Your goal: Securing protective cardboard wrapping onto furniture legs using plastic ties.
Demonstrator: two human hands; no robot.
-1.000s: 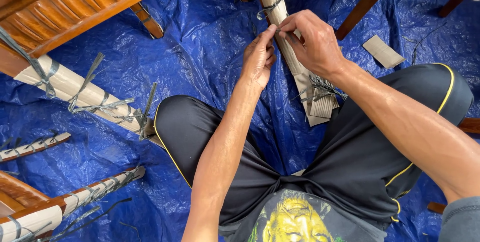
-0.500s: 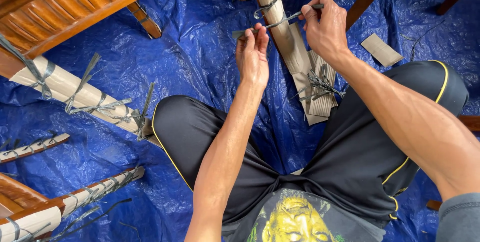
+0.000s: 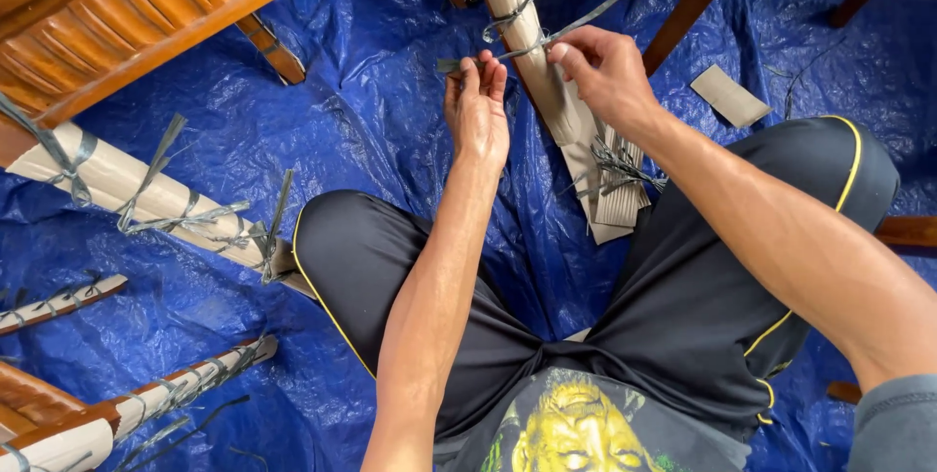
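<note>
Crinkled blue tarp (image 3: 390,111), hands (image 3: 478,106) (image 3: 605,72) pinching flat grey strap (image 3: 532,42)

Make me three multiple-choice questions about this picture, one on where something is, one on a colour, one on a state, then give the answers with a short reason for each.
1. Where does the loose cardboard piece lie?
A. On the blue tarp, beyond the person's right knee
B. On the person's lap
C. On top of the wooden chair seat

2. What colour is the tarp under the work?
A. Green
B. Blue
C. White

3. What is the state of the grey strap at the cardboard-wrapped leg?
A. Lying slack on the floor
B. Rolled up in a coil
C. Pinched between the left hand and right hand

Answers: 1 A, it sits flat on the tarp near the upper right. 2 B, crinkled blue sheet covers the floor. 3 C, each hand's fingers grip one end across the leg.
</note>
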